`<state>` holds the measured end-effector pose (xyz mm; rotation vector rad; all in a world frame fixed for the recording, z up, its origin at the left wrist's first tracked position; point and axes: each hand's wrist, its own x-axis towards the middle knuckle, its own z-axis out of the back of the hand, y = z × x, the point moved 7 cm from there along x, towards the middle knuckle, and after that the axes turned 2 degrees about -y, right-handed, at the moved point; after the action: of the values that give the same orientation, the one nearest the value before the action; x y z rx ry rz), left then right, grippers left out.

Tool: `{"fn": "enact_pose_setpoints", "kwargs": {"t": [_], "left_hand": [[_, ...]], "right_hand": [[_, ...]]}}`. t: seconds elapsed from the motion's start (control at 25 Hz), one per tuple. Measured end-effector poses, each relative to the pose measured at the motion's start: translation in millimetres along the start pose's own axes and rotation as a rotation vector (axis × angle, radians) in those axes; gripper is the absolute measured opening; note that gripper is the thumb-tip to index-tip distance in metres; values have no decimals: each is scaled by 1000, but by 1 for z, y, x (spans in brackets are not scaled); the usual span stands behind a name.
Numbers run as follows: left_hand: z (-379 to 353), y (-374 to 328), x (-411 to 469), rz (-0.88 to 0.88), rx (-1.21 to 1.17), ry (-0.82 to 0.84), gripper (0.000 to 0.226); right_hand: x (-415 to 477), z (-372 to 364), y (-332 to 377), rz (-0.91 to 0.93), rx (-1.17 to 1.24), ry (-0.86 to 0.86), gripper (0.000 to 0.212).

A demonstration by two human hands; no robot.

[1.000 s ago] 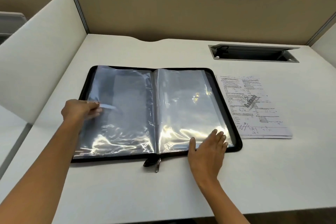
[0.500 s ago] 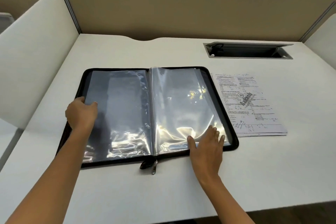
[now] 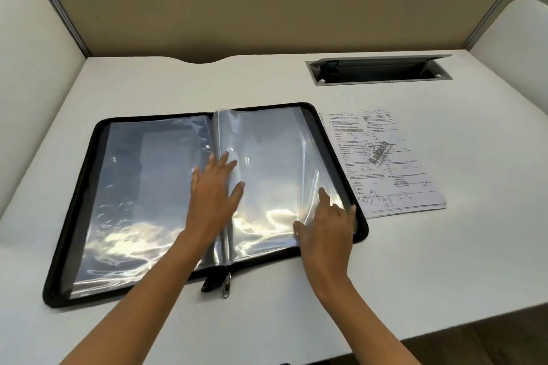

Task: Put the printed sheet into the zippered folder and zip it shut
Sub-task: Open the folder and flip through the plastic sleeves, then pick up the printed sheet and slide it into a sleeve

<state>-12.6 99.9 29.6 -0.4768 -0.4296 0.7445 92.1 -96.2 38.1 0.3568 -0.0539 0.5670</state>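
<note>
A black zippered folder [image 3: 89,175] lies open flat on the white desk, its clear plastic sleeves [image 3: 267,157] spread over both halves. The zipper pull [image 3: 226,287] hangs at the near end of the spine. The printed sheet [image 3: 385,163] lies on the desk just right of the folder. My left hand [image 3: 215,190] presses flat with spread fingers on the sleeves at the spine. My right hand [image 3: 326,225] is at the right page's near corner, forefinger on top of the sleeves and thumb at their outer edge, lifting that edge slightly.
A grey cable hatch [image 3: 379,71] stands open in the desk behind the sheet. Beige partition walls [image 3: 267,9] close the back, white side panels [image 3: 29,68] flank the desk. The desk's front edge [image 3: 444,335] runs near right.
My left hand moved from the folder's left edge across to the spine and now presses there. My right hand shifted from lying flat to taking the sleeves' right edge.
</note>
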Motion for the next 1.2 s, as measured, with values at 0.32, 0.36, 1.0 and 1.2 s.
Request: {"fn": "enact_pose_setpoints", "kwargs": {"t": [0.32, 0.36, 1.0, 1.2], "left_hand": [[-83, -57, 5, -71, 236, 203, 74], [-88, -61, 3, -74, 263, 203, 76], [-155, -155, 14, -337, 346, 325, 68], [-161, -171, 18, -323, 393, 286, 69]], "right_hand": [[64, 17, -68, -81, 195, -137, 45], [76, 19, -83, -100, 202, -160, 43], [215, 13, -220, -531, -5, 157, 81], [224, 11, -227, -629, 89, 289, 71]]}}
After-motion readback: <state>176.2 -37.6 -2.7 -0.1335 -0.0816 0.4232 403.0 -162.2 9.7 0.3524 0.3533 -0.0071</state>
